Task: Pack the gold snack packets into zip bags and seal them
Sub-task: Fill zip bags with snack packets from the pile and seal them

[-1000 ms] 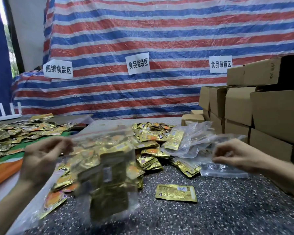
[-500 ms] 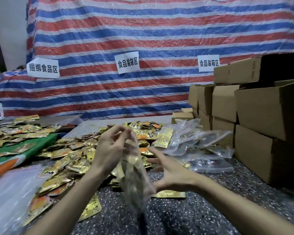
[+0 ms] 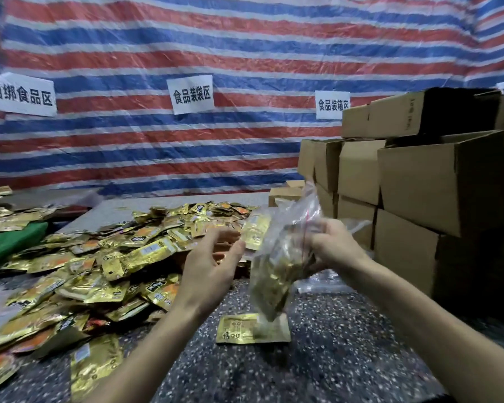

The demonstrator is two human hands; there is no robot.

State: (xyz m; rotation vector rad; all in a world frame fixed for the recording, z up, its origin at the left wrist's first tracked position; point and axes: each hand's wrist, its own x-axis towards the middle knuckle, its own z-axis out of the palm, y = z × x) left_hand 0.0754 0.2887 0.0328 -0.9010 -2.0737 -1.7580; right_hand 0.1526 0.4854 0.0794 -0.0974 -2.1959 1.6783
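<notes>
Below the hands, nearest the camera, a dark speckled surface [image 3: 346,359] carries one loose packet [image 3: 239,330], gold and lying flat, directly beneath the bag [image 3: 274,274].

Hands: apart, with the bag between them.
- Right hand [image 3: 332,245]: fingers curled round the upper part of the bag, gripping it near the red zip line. The bag hangs from this grip, clear of the surface and tilted down toward the left hand.
- Left hand [image 3: 213,266]: fingers loosely bent, holding nothing. Its fingertips lie just beside the bag's upper edge; contact cannot be confirmed.

Bag contents: gold packets fill the lower part. The view is blurred and no count is possible. Whether the zip is closed cannot be told.

Left of the left hand and beyond it, a broad pile [image 3: 114,257] of gold packets spreads over the surface. Further left lies a green cloth [image 3: 9,242].

Right of the right hand, brown cardboard boxes [image 3: 419,184] stand stacked in several tiers.

Behind everything hangs a red, white and blue striped tarp [image 3: 216,53], bearing white paper signs [image 3: 192,94] with Chinese characters.
</notes>
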